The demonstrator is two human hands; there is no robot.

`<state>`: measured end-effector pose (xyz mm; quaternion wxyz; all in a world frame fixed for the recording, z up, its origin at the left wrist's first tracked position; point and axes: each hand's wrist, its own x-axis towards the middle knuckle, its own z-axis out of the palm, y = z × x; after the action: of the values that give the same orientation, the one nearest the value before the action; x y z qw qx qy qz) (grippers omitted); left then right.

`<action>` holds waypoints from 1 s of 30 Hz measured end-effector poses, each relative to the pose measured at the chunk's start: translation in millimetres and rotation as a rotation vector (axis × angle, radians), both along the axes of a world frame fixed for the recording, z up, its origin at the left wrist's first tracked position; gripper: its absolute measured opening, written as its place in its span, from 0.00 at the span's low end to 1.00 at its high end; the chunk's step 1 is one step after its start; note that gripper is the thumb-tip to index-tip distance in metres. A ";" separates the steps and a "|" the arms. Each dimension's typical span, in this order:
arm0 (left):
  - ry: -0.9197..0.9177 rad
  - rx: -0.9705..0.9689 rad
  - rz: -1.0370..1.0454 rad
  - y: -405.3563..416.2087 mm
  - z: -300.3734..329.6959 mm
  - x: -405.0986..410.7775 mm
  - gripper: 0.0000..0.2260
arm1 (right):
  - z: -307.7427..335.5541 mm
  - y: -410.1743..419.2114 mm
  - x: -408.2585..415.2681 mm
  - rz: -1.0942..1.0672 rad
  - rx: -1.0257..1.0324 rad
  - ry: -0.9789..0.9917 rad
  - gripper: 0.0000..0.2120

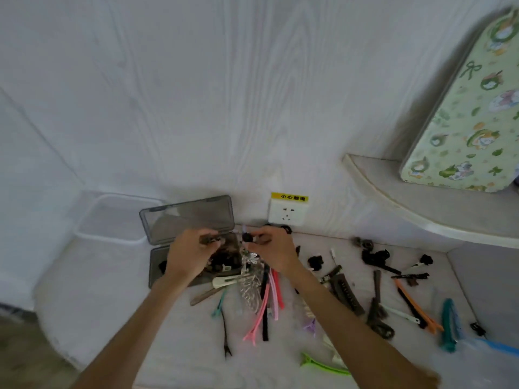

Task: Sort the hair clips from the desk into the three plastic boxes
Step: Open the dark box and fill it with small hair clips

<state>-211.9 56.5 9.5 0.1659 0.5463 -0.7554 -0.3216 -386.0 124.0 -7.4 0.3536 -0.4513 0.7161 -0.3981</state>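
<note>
Pinching a small black hair clip point(247, 237), the right hand point(273, 252) hovers beside the open smoky-grey box point(193, 259); the left hand point(189, 255) grips a brown clip point(209, 239) above it. More clips point(348, 293) scattered on the desk point(174, 332). Clear box point(111, 219) further left. Wall socket point(286, 214) with yellow label point(289, 197), Chinese "小心触电".

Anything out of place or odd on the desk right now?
Nothing damaged. Clips lie scattered loose over the desk, unsorted. The green clip sits near the front edge. Only the dark box holds clips; the clear box looks empty.
</note>
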 end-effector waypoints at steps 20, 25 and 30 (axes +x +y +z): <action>-0.189 -0.042 -0.501 33.5 -8.8 -105.6 0.13 | -32.4 87.3 -91.0 0.027 0.380 0.367 0.25; -0.312 -0.092 -0.689 61.9 -33.3 -175.5 0.19 | -31.6 106.7 -129.7 -0.408 0.139 0.250 0.19; -0.427 -0.153 -0.676 68.1 -51.9 -201.5 0.14 | -32.1 100.5 -187.4 -0.466 0.284 0.583 0.15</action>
<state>-413.4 124.7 -42.4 -0.0695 0.3076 -0.9317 -0.1803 -573.4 224.5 -39.5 0.0946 -0.3172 0.9177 -0.2198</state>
